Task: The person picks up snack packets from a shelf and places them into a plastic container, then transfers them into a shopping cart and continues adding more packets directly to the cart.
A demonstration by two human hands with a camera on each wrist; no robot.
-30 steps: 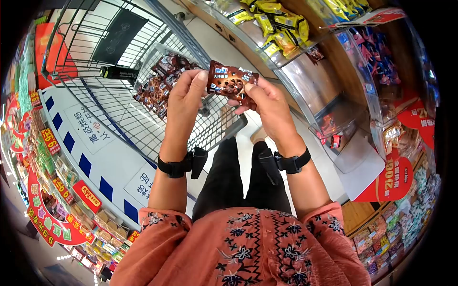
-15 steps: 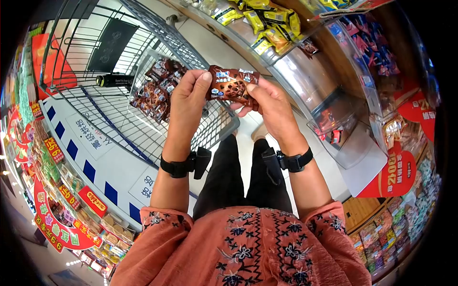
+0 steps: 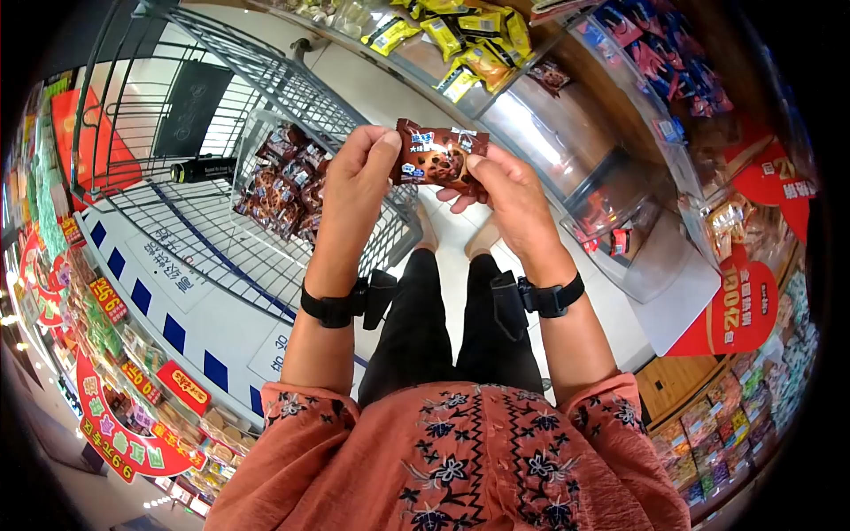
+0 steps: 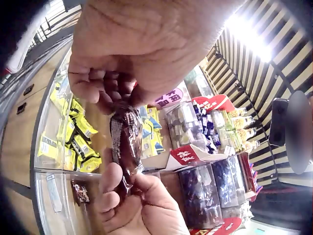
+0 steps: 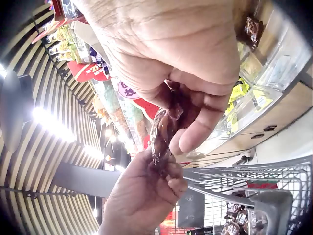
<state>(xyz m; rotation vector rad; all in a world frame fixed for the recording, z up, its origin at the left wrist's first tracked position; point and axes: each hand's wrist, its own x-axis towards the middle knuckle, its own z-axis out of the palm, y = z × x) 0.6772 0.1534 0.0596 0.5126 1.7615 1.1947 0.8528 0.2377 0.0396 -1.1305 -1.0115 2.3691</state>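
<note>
Between both hands, in front of the body, is a small brown cookie packet point(image 3: 434, 157) with a chocolate-chip cookie printed on its front. My left hand point(image 3: 361, 173) pinches its left end between thumb and curled fingers. The right hand point(image 3: 513, 190) grips the opposite end, thumb on the front and fingers behind. In the left wrist view the packet point(image 4: 128, 144) appears edge-on, with the wrapper gathered at both ends. The right wrist view also has the packet point(image 5: 164, 132) stretched between the two hands. Similar brown packets point(image 3: 279, 186) fill a clear bag or bin in the shopping cart point(image 3: 168, 208).
The cart stands at the left, with a black bottle-like object point(image 3: 202, 169) inside. Clear shelf bins at the right hold yellow packets point(image 3: 482, 62); one brown packet point(image 3: 549, 76) lies in a neighbouring bin. A red sign point(image 3: 735, 310) juts out at the right.
The head view has shifted, so cart and shelves sit a little further left. Both hands keep hold of the cookie packet, which sits slightly further right in view.
</note>
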